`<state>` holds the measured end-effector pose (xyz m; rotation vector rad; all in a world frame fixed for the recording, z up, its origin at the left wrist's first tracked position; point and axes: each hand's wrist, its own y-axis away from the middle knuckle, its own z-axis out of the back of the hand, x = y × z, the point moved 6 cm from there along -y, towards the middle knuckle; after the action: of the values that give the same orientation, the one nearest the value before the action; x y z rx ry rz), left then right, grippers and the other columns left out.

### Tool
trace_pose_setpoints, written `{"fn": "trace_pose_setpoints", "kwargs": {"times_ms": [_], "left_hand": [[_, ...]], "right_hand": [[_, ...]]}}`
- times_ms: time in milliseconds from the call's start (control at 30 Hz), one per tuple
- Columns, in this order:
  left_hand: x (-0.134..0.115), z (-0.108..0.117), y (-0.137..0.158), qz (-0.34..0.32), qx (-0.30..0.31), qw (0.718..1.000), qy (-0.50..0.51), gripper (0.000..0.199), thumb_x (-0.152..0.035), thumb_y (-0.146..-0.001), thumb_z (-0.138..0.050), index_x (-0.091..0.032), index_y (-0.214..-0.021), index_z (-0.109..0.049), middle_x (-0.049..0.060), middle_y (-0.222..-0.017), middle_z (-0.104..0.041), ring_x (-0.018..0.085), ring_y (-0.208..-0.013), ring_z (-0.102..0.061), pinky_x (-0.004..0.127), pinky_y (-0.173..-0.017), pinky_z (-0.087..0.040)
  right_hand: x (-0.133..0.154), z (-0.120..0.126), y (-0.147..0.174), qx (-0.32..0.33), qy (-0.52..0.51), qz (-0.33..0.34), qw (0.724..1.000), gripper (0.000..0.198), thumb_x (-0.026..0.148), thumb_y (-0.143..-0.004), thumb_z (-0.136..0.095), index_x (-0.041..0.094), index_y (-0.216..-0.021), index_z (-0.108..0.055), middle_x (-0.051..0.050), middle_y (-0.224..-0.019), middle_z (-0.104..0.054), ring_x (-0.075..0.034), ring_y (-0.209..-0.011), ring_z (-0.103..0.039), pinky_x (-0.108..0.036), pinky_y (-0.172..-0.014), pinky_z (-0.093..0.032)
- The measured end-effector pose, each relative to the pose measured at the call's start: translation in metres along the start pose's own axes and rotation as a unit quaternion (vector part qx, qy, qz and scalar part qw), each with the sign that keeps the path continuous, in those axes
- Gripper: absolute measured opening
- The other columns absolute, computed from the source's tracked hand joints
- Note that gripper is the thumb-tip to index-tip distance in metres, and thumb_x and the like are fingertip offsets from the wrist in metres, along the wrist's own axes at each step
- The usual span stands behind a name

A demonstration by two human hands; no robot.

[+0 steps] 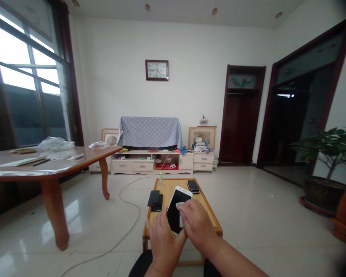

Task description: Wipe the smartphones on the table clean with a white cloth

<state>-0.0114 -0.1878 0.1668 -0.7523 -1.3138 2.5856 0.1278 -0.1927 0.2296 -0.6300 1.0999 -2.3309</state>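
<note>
A white smartphone with a dark screen (pixel 173 211) is tilted up above the small wooden table (pixel 173 184). My left hand (pixel 165 240) grips its lower end, the thumb along the bottom edge. Against the screen, my right hand (pixel 196 222) pinches a white wipe or cloth (pixel 181 219), partly hidden by the fingers. Two dark phones (pixel 153 198) overlap at the table's left side. More dark phones (pixel 193 186) lie at the far right corner. A small clear bottle (pixel 160 179) stands at the far left edge.
A large wooden table (pixel 86 156) with plastic bags (pixel 56 143) stands to the left. A cable (pixel 132 225) runs across the floor. Beyond is a low white cabinet (pixel 132 166) with a cloth-covered object (pixel 150 132). A potted plant (pixel 320 194) stands at the right.
</note>
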Motion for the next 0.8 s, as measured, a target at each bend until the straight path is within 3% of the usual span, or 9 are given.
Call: {"fn": "trace_pose_setpoints", "kwargs": {"times_ms": [67,200,367,533,700,800], "left_hand": [[-0.003,0.002,0.001,-0.008,-0.004,1.000,-0.001,0.065,-0.042,-0.073,-0.070,-0.014,-0.128,-0.049,0.015,-0.112,-0.068,0.032,-0.106,-0.064,0.064,-0.116,-0.020],[-0.008,0.004,0.002,-0.020,-0.004,1.000,0.001,0.066,-0.041,-0.072,-0.071,-0.013,-0.127,-0.049,0.014,-0.110,-0.069,0.032,-0.107,-0.064,0.064,-0.117,-0.020],[-0.008,0.004,0.004,-0.032,-0.010,0.999,-0.004,0.060,-0.033,-0.073,-0.068,-0.015,-0.127,-0.050,0.014,-0.113,-0.068,0.031,-0.107,-0.063,0.064,-0.117,-0.020],[-0.013,0.008,0.003,-0.053,-0.014,0.999,0.003,0.064,-0.040,-0.073,-0.070,-0.013,-0.127,-0.050,0.014,-0.109,-0.068,0.031,-0.103,-0.064,0.064,-0.118,-0.018],[-0.013,0.010,0.002,-0.058,-0.016,0.998,-0.006,0.058,-0.033,-0.074,-0.067,-0.015,-0.127,-0.051,0.014,-0.113,-0.068,0.031,-0.106,-0.063,0.065,-0.118,-0.018],[-0.014,0.010,0.003,-0.068,-0.015,0.998,-0.008,0.059,-0.038,-0.076,-0.067,-0.014,-0.127,-0.051,0.014,-0.111,-0.068,0.031,-0.106,-0.063,0.065,-0.118,-0.018]], "right_hand": [[0.002,-0.002,-0.002,0.011,0.004,0.015,1.000,0.022,0.015,-0.094,-0.051,0.022,-0.106,-0.068,-0.006,-0.089,-0.060,-0.022,-0.086,-0.056,-0.036,-0.076,-0.048],[-0.006,0.004,-0.004,-0.060,0.025,-0.038,0.997,0.025,0.017,-0.097,-0.047,0.021,-0.112,-0.067,-0.008,-0.093,-0.060,-0.022,-0.087,-0.057,-0.036,-0.078,-0.049],[0.004,-0.010,-0.006,0.006,-0.006,0.014,1.000,0.022,0.016,-0.095,-0.050,0.023,-0.106,-0.069,-0.006,-0.088,-0.060,-0.021,-0.086,-0.056,-0.035,-0.077,-0.048],[-0.006,-0.001,-0.015,-0.081,-0.001,-0.045,0.996,0.027,0.018,-0.098,-0.045,0.021,-0.115,-0.066,-0.008,-0.095,-0.061,-0.023,-0.090,-0.057,-0.037,-0.080,-0.049],[0.006,-0.010,-0.012,-0.005,-0.030,0.016,0.999,0.025,0.017,-0.097,-0.049,0.023,-0.113,-0.067,-0.007,-0.093,-0.061,-0.022,-0.088,-0.057,-0.036,-0.078,-0.050],[-0.005,-0.002,-0.014,-0.062,-0.024,-0.032,0.997,0.026,0.018,-0.098,-0.046,0.022,-0.114,-0.066,-0.008,-0.096,-0.061,-0.022,-0.090,-0.057,-0.038,-0.081,-0.050]]}}
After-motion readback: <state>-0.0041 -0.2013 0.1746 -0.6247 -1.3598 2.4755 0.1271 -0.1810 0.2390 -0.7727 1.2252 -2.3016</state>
